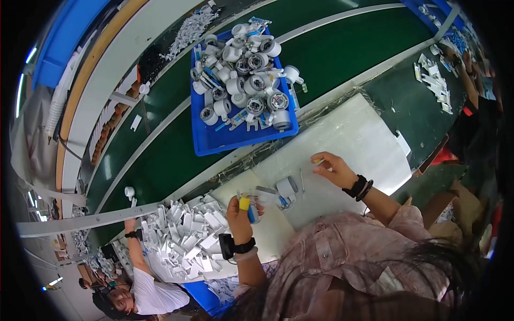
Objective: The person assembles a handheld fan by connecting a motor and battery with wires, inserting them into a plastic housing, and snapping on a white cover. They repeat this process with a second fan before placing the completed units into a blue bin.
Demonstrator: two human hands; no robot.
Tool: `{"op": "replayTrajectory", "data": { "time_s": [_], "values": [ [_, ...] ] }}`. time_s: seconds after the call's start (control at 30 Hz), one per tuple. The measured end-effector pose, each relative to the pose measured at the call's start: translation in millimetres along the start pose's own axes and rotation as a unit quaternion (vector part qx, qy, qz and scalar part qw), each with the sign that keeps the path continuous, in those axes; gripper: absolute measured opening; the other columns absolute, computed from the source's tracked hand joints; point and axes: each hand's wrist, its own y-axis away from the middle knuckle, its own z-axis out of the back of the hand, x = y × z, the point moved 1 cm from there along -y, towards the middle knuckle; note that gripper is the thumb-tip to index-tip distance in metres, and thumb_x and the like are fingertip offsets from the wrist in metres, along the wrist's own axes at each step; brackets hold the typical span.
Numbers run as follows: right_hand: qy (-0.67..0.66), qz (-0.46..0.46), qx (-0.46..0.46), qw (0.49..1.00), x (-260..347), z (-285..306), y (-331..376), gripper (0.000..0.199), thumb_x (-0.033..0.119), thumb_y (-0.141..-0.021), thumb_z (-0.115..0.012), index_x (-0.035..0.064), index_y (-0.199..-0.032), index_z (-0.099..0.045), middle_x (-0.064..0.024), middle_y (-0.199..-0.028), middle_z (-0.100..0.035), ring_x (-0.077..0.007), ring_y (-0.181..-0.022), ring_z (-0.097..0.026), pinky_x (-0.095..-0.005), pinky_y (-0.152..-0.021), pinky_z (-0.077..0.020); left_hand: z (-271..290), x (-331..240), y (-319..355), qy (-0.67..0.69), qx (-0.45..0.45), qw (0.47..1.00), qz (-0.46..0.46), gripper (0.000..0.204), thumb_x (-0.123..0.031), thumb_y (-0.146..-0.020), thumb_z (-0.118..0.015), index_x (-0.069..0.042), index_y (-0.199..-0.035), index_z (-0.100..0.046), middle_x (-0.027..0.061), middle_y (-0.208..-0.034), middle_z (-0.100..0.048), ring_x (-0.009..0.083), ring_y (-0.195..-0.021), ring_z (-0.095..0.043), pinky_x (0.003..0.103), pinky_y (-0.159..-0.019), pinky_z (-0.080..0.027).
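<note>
My left hand (239,216) fingers clamp a small clear plastic part with blue stem (250,211); my right hand (333,170) pinches a thin white sliver (319,161) on the white foam work mat (364,139). A grey-white cylindrical housing (286,190) lies between. Left, a pile of white plastic clips (184,241); far, a blue plastic tray (214,142) holds white round housings (251,80).

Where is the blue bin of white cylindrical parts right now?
In the head view the blue bin sits upper centre on the green conveyor belt, just beyond the white work mat, ahead of both hands.
</note>
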Motion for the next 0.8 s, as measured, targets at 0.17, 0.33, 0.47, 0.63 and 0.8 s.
{"op": "replayTrajectory", "data": {
  "time_s": [0.17, 0.33, 0.47, 0.63, 0.8],
  "values": [
    [0.192, 0.055, -0.152, 0.968, 0, 50, -85, 0.021, 0.001, -0.089, -0.059, 0.0046, -0.11, -0.061, -0.0108, -0.11, -0.063, -0.0225, -0.088, -0.065, -0.0282, -0.074, -0.0513, 63, -26, -61, -0.028, -0.115, 0.99, -0.082, 0.023, -0.027, -0.098, -0.054, -0.005, -0.1, -0.056, 0.0106, -0.085, -0.067, 0.0178, -0.06, -0.064, 0.031, -0.05, -0.055],
    [0.511, 0.271, -0.196, 0.792, -1, 88, -176, 0.031, 0.008, -0.075, -0.065, 0.011, -0.107, -0.066, -0.0158, -0.113, -0.058, -0.0355, -0.104, -0.056, -0.0464, -0.082, -0.0469, 137, -8, -150, -0.005, -0.217, 0.964, -0.151, 0.023, -0.025, -0.095, -0.057, -0.006, -0.107, -0.056, 0.0096, -0.092, -0.067, 0.0168, -0.066, -0.066, 0.031, -0.049, -0.055],
    [0.634, 0.314, -0.134, 0.693, -11, 103, -242, 0.015, 0.019, -0.079, -0.063, 0.0089, -0.088, -0.07, -0.0116, -0.124, -0.052, -0.0306, -0.121, -0.047, -0.0444, -0.097, -0.0398, 209, 20, -204, -0.062, -0.309, 0.916, -0.247, 0.052, -0.004, -0.085, -0.065, 0.004, -0.132, -0.044, 0.0202, -0.137, -0.045, 0.03, -0.129, -0.045, 0.038, -0.108, -0.033],
    [0.629, 0.333, -0.077, 0.698, -13, 137, -249, 0.014, 0.01, -0.069, -0.069, 0.0031, -0.079, -0.064, -0.0127, -0.121, -0.053, -0.0316, -0.122, -0.047, -0.0448, -0.099, -0.0391, 129, 8, -172, -0.38, -0.273, 0.821, -0.328, 0.05, -0.007, -0.074, -0.074, 0.001, -0.119, -0.054, 0.0238, -0.125, -0.055, 0.0417, -0.117, -0.051, 0.046, -0.101, -0.038],
    [0.553, 0.291, -0.023, 0.781, 8, 136, -207, 0.016, 0.002, -0.071, -0.066, 0.0049, -0.084, -0.058, -0.0151, -0.102, -0.057, -0.0342, -0.106, -0.052, -0.0462, -0.09, -0.0389, 62, 17, -103, -0.227, -0.153, 0.946, -0.171, 0.042, 0.006, -0.082, -0.049, 0.0, -0.124, -0.054, 0.0103, -0.117, -0.062, 0.0212, -0.109, -0.06, 0.03, -0.094, -0.046]
  ]
}}
